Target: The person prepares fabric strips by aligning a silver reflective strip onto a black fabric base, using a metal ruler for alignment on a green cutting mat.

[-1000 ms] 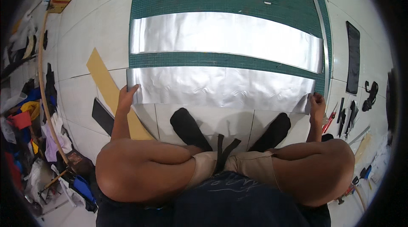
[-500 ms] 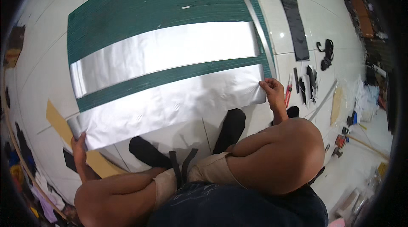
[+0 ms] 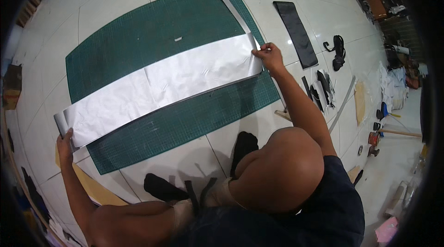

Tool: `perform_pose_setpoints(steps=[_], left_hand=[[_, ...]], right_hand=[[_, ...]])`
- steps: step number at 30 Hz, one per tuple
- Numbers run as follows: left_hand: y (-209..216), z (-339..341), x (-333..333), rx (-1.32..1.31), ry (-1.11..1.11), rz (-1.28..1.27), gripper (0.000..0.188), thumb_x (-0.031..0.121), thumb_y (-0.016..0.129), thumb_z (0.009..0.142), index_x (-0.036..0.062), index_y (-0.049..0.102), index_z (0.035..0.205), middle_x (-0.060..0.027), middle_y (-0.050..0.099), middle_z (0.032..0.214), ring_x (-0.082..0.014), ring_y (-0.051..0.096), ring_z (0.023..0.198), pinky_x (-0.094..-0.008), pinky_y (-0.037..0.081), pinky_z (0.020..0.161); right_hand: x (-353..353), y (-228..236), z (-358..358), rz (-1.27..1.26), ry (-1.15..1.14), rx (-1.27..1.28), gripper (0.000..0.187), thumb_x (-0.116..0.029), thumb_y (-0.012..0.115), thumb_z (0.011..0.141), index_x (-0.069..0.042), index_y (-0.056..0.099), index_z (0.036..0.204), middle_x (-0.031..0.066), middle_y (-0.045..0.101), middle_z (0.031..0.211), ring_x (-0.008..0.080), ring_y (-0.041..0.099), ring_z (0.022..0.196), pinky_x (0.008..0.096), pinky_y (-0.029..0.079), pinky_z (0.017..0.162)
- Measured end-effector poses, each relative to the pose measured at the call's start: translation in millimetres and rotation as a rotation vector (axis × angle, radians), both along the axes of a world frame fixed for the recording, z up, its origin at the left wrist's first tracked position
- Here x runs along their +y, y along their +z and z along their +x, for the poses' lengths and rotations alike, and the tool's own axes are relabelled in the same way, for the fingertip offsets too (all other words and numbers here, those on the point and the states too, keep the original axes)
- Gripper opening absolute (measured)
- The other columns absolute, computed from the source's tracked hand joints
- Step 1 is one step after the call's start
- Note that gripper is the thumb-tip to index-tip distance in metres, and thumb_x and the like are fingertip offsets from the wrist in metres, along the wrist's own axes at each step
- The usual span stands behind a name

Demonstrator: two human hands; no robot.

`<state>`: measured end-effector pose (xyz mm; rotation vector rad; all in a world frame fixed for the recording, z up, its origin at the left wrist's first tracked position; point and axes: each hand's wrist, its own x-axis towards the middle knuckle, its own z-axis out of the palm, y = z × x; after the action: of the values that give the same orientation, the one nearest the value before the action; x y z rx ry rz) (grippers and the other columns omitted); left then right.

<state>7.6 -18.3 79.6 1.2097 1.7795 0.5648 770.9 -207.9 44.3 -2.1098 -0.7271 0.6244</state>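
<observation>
A long silver sheet [image 3: 171, 85] stretches across the green cutting mat [image 3: 138, 48], lying over or just above the second silver strip, which it almost wholly hides. My left hand [image 3: 65, 145] grips its near left corner, thumb on top, past the mat's left edge. At the far right end, the fingers of my right hand [image 3: 272, 57] pinch the sheet's edge. Beyond that end lies a flat metal ruler [image 3: 236, 14], partly covered by the sheet. A small white scrap [image 3: 178, 39] rests on the mat.
Right of the mat are a folded black strip [image 3: 297, 34], a coiled black cord [image 3: 339, 52], black scraps [image 3: 322, 90] and a thin metal strip [image 3: 343, 103]. Yellowish card [image 3: 97, 187] lies by my left leg. My black-socked feet [image 3: 164, 187] stand before the mat on white tiles.
Both hands have carried the silver sheet away from me, from the mat's near edge onto the other silver strip, which it now covers. The near part of the mat is uncovered.
</observation>
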Motion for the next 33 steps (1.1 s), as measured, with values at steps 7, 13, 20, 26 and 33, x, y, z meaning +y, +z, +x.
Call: perform_pose_setpoints(steps=[7,13,20,26,33], left_hand=[[-49,14,13,0.163,-0.023,-0.053,0.051,0.026,0.070,0.085,-0.0114,0.059,0.117,-0.0147,0.066,0.103,-0.0232,0.061,0.090,-0.0350,0.046,0.085],[-84,5,18,0.115,-0.044,-0.100,0.044,0.026,0.070,0.086,-0.0089,0.062,0.112,-0.0119,0.066,0.100,-0.0214,0.061,0.086,-0.0338,0.047,0.080],[-80,11,10,0.058,-0.005,-0.090,0.055,0.030,0.070,0.086,-0.0086,0.056,0.124,-0.0140,0.065,0.108,-0.0238,0.063,0.092,-0.0353,0.048,0.085],[-71,28,8,0.051,-0.007,-0.121,0.052,0.028,0.069,0.085,-0.0099,0.058,0.118,-0.0138,0.065,0.103,-0.0222,0.063,0.087,-0.0340,0.050,0.080],[-66,24,11,0.102,-0.007,-0.027,0.040,0.025,0.068,0.086,-0.0086,0.064,0.109,-0.0125,0.068,0.092,-0.0197,0.064,0.079,-0.0329,0.050,0.071]], right_hand=[[3,-35,-12,-0.128,0.007,-0.089,0.033,-0.012,0.083,0.074,-0.005,0.053,0.086,0.0030,0.057,0.077,0.0112,0.054,0.070,0.0264,0.047,0.067],[3,-39,-13,-0.199,-0.002,-0.184,0.033,-0.018,0.082,0.073,-0.004,0.058,0.089,0.0058,0.061,0.078,0.0165,0.060,0.072,0.0304,0.049,0.068],[2,-52,-6,-0.122,-0.003,-0.083,0.034,-0.020,0.082,0.073,-0.003,0.059,0.092,0.0054,0.063,0.081,0.0142,0.060,0.075,0.0297,0.049,0.068],[-4,-72,10,-0.052,0.028,-0.021,0.025,-0.012,0.075,0.081,-0.001,0.059,0.097,0.0060,0.063,0.085,0.0134,0.059,0.076,0.0262,0.049,0.071],[-9,-64,16,-0.085,0.064,-0.054,0.028,-0.016,0.077,0.083,0.000,0.059,0.098,0.0043,0.063,0.084,0.0117,0.058,0.076,0.0250,0.046,0.071]])
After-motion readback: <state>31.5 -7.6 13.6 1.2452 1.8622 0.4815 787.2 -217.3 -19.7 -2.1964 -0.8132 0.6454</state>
